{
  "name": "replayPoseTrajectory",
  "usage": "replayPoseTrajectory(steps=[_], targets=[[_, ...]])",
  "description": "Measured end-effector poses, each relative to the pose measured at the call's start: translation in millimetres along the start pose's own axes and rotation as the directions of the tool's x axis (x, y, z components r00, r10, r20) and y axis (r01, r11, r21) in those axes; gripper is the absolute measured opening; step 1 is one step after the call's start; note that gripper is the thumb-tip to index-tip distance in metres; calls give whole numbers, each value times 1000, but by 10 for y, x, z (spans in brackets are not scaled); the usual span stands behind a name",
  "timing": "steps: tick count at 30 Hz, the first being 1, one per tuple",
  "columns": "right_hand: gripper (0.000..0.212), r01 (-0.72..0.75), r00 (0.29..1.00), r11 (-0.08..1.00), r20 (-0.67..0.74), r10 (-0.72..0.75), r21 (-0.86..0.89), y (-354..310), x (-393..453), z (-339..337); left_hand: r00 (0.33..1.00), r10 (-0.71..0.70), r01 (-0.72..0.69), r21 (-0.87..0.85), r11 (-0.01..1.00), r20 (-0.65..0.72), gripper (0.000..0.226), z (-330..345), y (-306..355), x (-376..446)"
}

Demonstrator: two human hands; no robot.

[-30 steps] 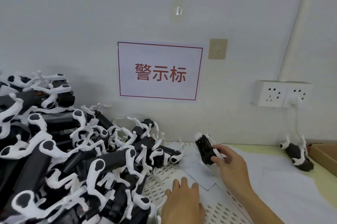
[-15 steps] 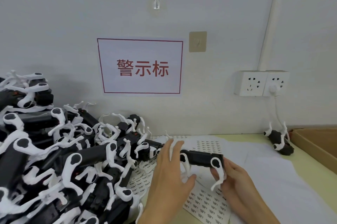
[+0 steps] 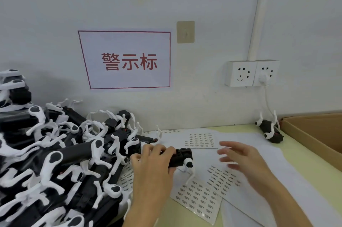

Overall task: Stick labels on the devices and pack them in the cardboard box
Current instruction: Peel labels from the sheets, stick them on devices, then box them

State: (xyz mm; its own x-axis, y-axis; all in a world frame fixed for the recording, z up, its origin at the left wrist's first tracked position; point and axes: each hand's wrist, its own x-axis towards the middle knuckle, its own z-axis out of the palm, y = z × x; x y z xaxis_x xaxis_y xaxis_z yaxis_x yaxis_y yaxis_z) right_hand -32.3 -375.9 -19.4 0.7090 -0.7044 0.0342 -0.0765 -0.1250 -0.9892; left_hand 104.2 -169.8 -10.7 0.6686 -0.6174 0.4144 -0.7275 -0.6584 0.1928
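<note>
On the table (image 3: 296,154), by the big pile (image 3: 55,152) of black and white devices, the left hand (image 3: 153,165) grips one device (image 3: 180,156) with its fingers curled round the black body. That device sits just above the label sheets (image 3: 201,195), with its white legs pointing down.

Half a second ago both hands held this device. Now the right hand (image 3: 242,160) has let go. It is off to the right, apart from the device, with fingers spread wide and holding nothing. It looks blurry, so it is likely moving.

My guess is that the right hand is going for a label on one of the sheets. Then it can stick the label on the device that the left hand holds. No label on this device can be seen yet.

One more device (image 3: 269,131) lies near the wall, just beside the box (image 3: 305,134). The box is well apart from the hands, at the right edge. What is inside it cannot be seen.
</note>
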Motion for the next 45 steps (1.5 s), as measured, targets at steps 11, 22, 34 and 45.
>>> replayPoseTrajectory(steps=[11, 22, 34, 45], targets=[[20, -127, 990, 771, -27, 141, -624, 157, -5, -393, 998, -58, 58, 115, 992, -1, 37, 59, 6, -34], [29, -126, 977, 681, 30, 213, -722, 100, -2, -279, 1000, -23, 23, 70, 997, 6, 36, 81, 10, -31], [33, -129, 969, 670, 50, 241, -731, 127, 57, -264, 998, -55, 55, 27, 998, -10, 35, 59, -49, -18], [20, 19, 1000, 833, 18, -10, -552, -180, 38, -227, 997, -70, 69, 21, 997, 27, 44, 54, -55, -18]])
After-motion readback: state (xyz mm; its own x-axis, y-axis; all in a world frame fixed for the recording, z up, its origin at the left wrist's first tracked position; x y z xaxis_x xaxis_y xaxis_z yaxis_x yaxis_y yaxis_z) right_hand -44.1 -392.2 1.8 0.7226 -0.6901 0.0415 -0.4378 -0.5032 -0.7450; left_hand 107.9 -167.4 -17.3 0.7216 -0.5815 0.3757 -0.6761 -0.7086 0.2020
